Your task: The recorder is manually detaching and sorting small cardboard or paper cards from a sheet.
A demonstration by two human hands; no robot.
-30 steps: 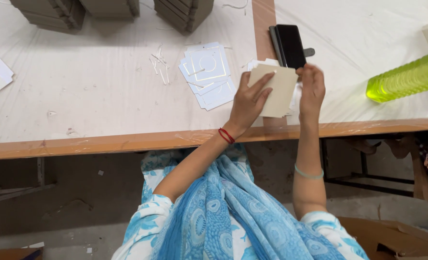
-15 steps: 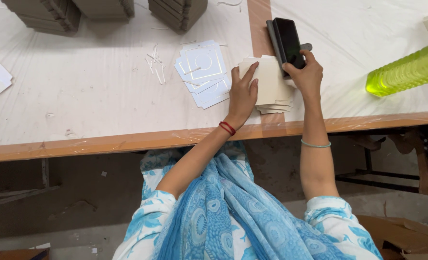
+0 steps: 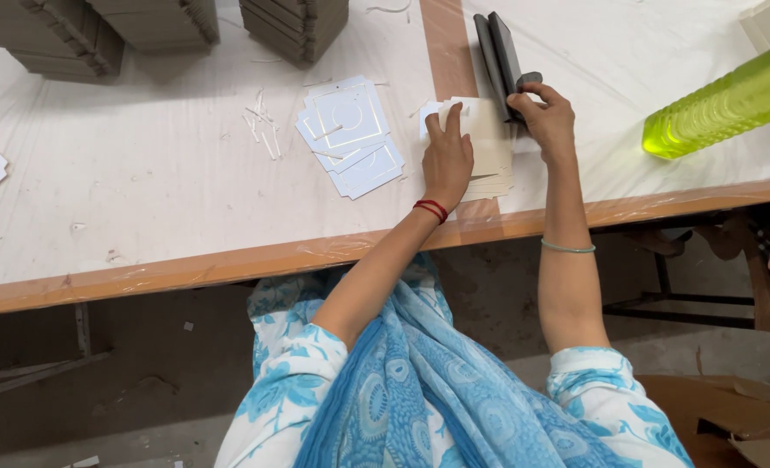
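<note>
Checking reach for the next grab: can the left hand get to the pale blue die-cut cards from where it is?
Probably yes. The left hand lies flat on the cream card stack, and the pale blue die-cut cards lie just beside it on the table, with only small paper scraps between.

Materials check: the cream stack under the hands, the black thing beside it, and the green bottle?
Cream stack: looks like matte card or thin board; flat, stiff sheets with fanned edges, left hand pressing on it. Black block: probably plastic or metal, smooth dark faces; right hand touches it. Green bottle: likely plastic, translucent, ribbed and glossy.
</note>
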